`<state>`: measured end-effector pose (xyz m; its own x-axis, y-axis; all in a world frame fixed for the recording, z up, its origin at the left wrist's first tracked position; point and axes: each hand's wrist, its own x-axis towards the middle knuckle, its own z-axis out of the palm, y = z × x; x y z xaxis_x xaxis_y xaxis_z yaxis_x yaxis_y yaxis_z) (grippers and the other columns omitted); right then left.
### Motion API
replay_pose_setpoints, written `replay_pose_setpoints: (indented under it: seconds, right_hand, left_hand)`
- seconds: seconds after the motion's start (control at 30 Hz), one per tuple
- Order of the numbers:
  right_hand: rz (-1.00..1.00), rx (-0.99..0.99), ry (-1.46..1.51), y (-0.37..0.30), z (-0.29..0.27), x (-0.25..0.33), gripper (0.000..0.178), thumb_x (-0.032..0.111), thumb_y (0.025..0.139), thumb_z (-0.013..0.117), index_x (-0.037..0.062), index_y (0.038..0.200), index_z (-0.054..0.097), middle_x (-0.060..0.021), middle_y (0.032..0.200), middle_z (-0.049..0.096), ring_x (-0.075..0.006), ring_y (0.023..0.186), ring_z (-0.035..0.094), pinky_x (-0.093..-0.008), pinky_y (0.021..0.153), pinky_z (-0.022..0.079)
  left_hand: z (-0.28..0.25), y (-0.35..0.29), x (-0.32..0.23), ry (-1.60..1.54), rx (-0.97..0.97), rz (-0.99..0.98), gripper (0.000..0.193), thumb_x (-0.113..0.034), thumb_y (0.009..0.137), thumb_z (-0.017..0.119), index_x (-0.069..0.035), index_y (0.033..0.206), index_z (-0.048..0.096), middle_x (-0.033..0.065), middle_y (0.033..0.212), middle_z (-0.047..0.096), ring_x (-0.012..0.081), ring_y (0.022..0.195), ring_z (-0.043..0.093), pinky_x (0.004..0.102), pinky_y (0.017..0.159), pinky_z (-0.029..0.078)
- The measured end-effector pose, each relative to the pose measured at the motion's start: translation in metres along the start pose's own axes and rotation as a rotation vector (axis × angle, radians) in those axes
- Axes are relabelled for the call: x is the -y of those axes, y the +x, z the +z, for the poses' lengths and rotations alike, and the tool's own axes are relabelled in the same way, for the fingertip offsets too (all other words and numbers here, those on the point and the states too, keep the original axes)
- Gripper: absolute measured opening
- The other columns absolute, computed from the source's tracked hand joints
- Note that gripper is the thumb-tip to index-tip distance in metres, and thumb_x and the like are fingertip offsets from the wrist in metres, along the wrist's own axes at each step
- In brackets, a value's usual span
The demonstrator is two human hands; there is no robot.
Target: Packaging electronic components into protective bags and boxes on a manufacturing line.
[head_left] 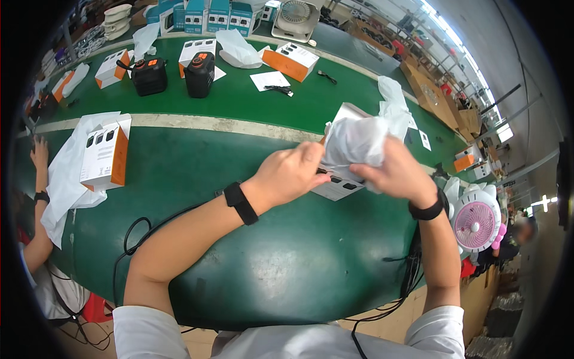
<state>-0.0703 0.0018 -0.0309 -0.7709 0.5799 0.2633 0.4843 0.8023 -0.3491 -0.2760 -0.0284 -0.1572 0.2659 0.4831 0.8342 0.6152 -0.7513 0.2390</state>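
A white and orange cardboard box (336, 188) stands open in front of me, partly covered by my hands. My left hand (290, 173) is closed on the box's left side, its thumb along the near edge. In my right hand (397, 170) is a bundle wrapped in a thin white bag (357, 140), held at the mouth of the box. The wrapping hides what is inside. How far the bundle sits within the box, I cannot tell. Both my wrists wear black bands.
Left of me, a similar box (104, 152) lies on a white bag (63, 173), near a co-worker's arm (40, 209). Across the green belt stand two black devices with orange buttons (149, 76), more boxes (293, 61) and cables (279, 90). A pink fan (476, 221) is at right; black cables (409, 269) hang nearby.
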Motion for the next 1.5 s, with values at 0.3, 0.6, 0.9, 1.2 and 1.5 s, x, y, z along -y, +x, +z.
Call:
replay_pose_setpoints:
  seconds: [0.3,0.6,0.9,1.2,1.5]
  right_hand:
    - [-0.239,0.183,-0.618,-0.001,0.039,0.030,0.061,0.045,0.065,0.077,0.0013,0.104,0.063,-0.0110,0.098,0.059,-0.0261,0.095,0.055,-0.0435,0.088,0.040]
    - [0.605,-0.443,-0.432,-0.013,-0.044,-0.187,0.089,0.049,0.069,0.074,-0.0092,0.128,0.040,-0.0304,0.111,0.059,-0.0397,0.105,0.058,-0.0412,0.090,0.046]
    - [0.432,-0.029,-0.237,0.031,0.066,-0.205,0.023,0.002,0.073,0.053,-0.0077,0.092,0.061,-0.0294,0.085,0.062,-0.0431,0.086,0.061,-0.0473,0.078,0.048]
    - [-0.501,0.179,0.697,0.129,0.121,0.051,0.058,0.029,0.079,0.068,-0.0058,0.121,0.048,-0.0270,0.107,0.060,-0.0384,0.101,0.059,-0.0412,0.087,0.047]
    - [0.503,-0.323,-0.652,0.061,-0.052,-0.446,0.053,0.036,0.081,0.062,-0.0015,0.118,0.057,-0.0250,0.126,0.053,-0.0307,0.117,0.052,-0.0411,0.098,0.041]
  left_hand:
    - [-0.011,0.021,0.004,-0.499,0.197,-0.213,0.093,-0.015,0.061,0.079,-0.007,0.139,0.029,0.0204,0.115,0.055,0.0380,0.107,0.054,0.0414,0.093,0.043]
    - [-0.125,-0.028,-0.012,0.071,0.294,-0.769,0.067,-0.018,0.065,0.078,-0.004,0.120,0.044,0.0125,0.093,0.055,0.0248,0.086,0.057,0.0329,0.079,0.045]
    - [-0.302,-0.149,-0.025,0.640,-0.115,-0.995,0.085,-0.001,0.069,0.062,-0.001,0.144,0.022,0.0196,0.145,0.029,0.0278,0.134,0.030,0.0348,0.110,0.021]
    - [-0.192,-0.072,-0.064,0.605,0.401,-0.518,0.080,-0.020,0.067,0.077,-0.009,0.137,0.039,0.0259,0.146,0.023,0.0458,0.134,0.023,0.0522,0.109,0.022]
    - [-0.185,-0.094,-0.059,0.605,0.608,-0.886,0.057,-0.019,0.074,0.073,0.002,0.122,0.050,0.0236,0.128,0.045,0.0426,0.122,0.041,0.0457,0.102,0.035]
